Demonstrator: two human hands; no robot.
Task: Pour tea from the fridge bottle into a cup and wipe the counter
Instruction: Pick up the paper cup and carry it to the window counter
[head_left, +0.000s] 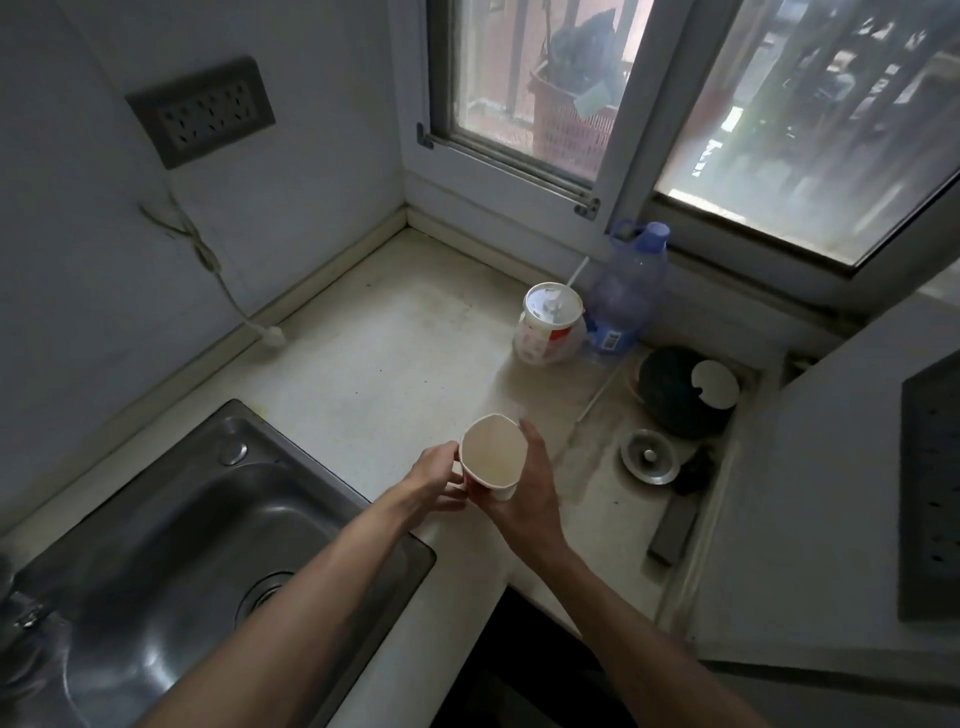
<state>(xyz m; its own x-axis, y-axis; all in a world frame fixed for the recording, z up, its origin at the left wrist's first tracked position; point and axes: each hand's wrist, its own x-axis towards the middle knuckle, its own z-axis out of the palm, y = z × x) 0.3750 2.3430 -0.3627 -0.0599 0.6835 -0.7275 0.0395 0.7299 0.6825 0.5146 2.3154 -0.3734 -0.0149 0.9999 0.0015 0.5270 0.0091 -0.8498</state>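
— Where is the cup?

— In both my hands, just to the right of the sink (182, 519), above the front edge of the counter (395, 338). It's a white paper cup (492, 457), tilted so its mouth faces me. I cannot tell whether its base touches the counter.

— Why both hands?

— The wall is thin and the rim is dented on one side. My right hand (524, 493) wraps it from the right and underneath, with one digit up along the rim. My left hand (434, 480) pinches the left wall. I judge neither is squeezing hard, or the paper would fold.

— Anything in it?

— Only a pale yellowish trace at the bottom, as far as I can see. So I take it the pouring isn't properly done.

— And the tea bottle?

— I see nothing I'd call the fridge bottle. A blue plastic bottle (623, 291) stands well to the right of the sink and behind it, against the window frame (654, 119). A lidded takeaway cup (550, 322) with a straw (576, 273) is just beside it. What the bottle holds I cannot tell.

— Why hold the cup by the sink?

— Any drip would land in the steel or on bare counter. The counter wants wiping anyway: it looks stained farther right of the sink, round the loose sink strainer (649, 457).
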